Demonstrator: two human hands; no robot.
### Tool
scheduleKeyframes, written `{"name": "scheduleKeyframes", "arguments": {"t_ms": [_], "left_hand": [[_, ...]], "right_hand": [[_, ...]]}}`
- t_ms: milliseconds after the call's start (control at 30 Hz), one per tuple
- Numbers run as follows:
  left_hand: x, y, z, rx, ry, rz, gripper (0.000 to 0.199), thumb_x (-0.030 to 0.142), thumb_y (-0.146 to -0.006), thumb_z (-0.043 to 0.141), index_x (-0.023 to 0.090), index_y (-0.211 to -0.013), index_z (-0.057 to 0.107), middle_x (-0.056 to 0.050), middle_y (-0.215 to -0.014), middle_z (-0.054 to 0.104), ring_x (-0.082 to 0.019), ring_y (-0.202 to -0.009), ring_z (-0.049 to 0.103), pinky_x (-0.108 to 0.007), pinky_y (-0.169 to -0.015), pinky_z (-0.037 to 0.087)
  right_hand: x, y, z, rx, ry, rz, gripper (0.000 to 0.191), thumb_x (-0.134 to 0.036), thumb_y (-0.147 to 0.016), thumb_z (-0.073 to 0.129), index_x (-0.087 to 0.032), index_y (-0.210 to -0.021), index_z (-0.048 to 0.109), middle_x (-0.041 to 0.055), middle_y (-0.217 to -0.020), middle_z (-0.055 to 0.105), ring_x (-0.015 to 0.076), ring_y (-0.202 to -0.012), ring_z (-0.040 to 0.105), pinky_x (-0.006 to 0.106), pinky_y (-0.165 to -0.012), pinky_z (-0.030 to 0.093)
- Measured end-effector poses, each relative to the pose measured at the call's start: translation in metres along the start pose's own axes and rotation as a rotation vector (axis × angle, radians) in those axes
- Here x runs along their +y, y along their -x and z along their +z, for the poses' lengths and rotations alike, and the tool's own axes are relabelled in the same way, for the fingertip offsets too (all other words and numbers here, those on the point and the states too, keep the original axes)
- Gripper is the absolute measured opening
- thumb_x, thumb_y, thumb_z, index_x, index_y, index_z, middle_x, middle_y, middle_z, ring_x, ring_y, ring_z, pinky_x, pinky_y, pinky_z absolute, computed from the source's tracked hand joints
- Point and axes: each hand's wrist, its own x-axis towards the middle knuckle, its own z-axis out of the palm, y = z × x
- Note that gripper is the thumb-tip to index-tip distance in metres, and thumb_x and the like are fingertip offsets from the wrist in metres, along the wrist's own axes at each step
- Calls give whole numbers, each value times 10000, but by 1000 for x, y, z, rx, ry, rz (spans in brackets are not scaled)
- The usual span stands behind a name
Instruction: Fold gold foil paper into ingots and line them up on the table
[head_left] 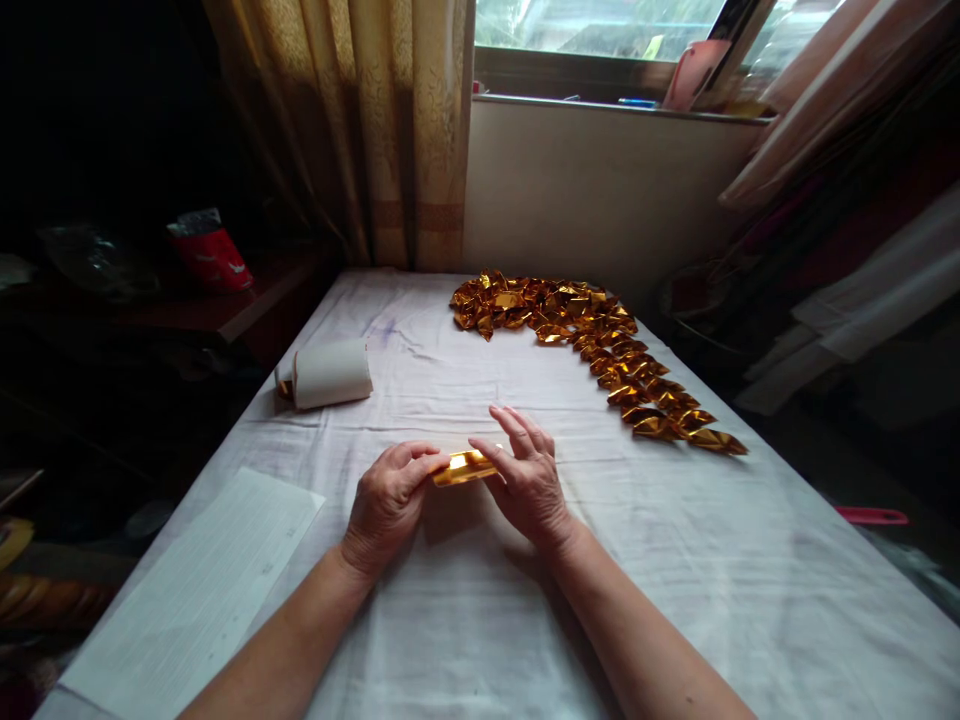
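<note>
A small piece of shiny gold foil paper [466, 467], rolled or folded into a narrow strip, is held above the white-covered table. My left hand [388, 502] pinches its left end between thumb and fingers. At the other end, my right hand [529, 478] has its thumb and index finger on the strip, while its remaining fingers stretch up and away. Beyond the hands, many folded gold foil pieces [547, 305] lie in a heap at the far edge. From it a double row of pointed pieces [652, 390] trails toward the right side.
A roll of white-backed paper [334, 374] lies at the left, gold showing at its end. Nearer me is a lined paper sheet [202, 590] on the tablecloth [480, 640]. A dark side table holds a red packet [212, 255]. Curtain [375, 130] and window stand behind.
</note>
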Motion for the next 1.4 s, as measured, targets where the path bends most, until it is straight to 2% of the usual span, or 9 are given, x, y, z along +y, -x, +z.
{"name": "scheduleKeyframes", "arguments": {"t_ms": [100, 333, 467, 600, 733, 833, 933, 1200, 1400], "left_hand": [[1, 0, 1, 38, 33, -1, 266, 105, -898, 532, 254, -1034, 705, -45, -1013, 673, -150, -881, 670, -252, -741, 573], [2, 1, 8, 31, 235, -55, 301, 38, -863, 512, 241, -993, 692, -36, -1062, 689, -152, -973, 683, -275, -844, 586], [2, -2, 7, 13, 206, 34, 300, 16, -856, 523, 230, -1016, 660, -33, -1032, 704, -170, -1049, 653, -343, -953, 554], [-1, -3, 7, 6, 137, 131, 208, 101, -873, 603, 221, -1036, 650, -57, -1083, 702, -208, -1150, 606, -409, -1004, 522], [-5, -1, 9, -85, 115, 130, 140, 155, -900, 585, 222, -993, 666, -62, -1055, 705, -211, -1100, 621, -424, -973, 534], [-6, 2, 10, -204, 77, 101, 140, 151, -897, 572, 222, -945, 683, -50, -1003, 715, -210, -1054, 628, -435, -983, 513], [-5, 7, 7, -276, 16, 35, 109, 151, -845, 636, 222, -898, 699, -45, -976, 713, -212, -974, 627, -426, -938, 508], [6, 7, 2, -335, -132, -147, 56, 248, -852, 666, 252, -835, 719, -22, -907, 700, -212, -900, 600, -375, -827, 454], [12, 3, 6, -329, -278, -232, 120, 297, -867, 628, 215, -785, 661, -36, -864, 666, -230, -899, 570, -372, -812, 423]], "right_hand": [[-1, -1, -2, 32, 5, -21, 146, -248, -920, 593, -294, -928, 731, 36, -1257, 645, 228, -1184, 538, 368, -987, 386], [-1, -3, -1, 40, -55, -63, 162, -215, -941, 565, -245, -975, 720, 36, -930, 698, 173, -834, 592, 301, -769, 482], [-4, -4, -2, 38, -130, -58, 192, -160, -952, 522, -215, -1026, 691, 43, -941, 705, 171, -873, 621, 295, -799, 528], [-3, -3, 0, 37, -214, -74, 226, -117, -956, 476, -211, -1000, 677, 50, -988, 716, 169, -973, 644, 312, -882, 543], [1, 4, 4, -140, -194, -77, 213, -104, -925, 506, -215, -959, 685, 57, -988, 724, 185, -945, 661, 320, -848, 547], [2, 9, 3, -300, -171, -47, 187, -108, -904, 543, -216, -914, 696, 50, -941, 730, 176, -852, 663, 286, -767, 536], [5, 11, 0, -365, -188, -5, 167, -146, -906, 569, -233, -913, 711, 39, -956, 734, 175, -861, 655, 280, -773, 520], [29, 15, -6, -390, -258, 134, 102, -247, -882, 634, -256, -902, 734, 31, -965, 712, 177, -866, 640, 306, -782, 501], [29, 12, 1, -401, -155, 198, 141, -274, -896, 607, -216, -785, 671, 35, -860, 672, 180, -816, 599, 300, -748, 450]]}}
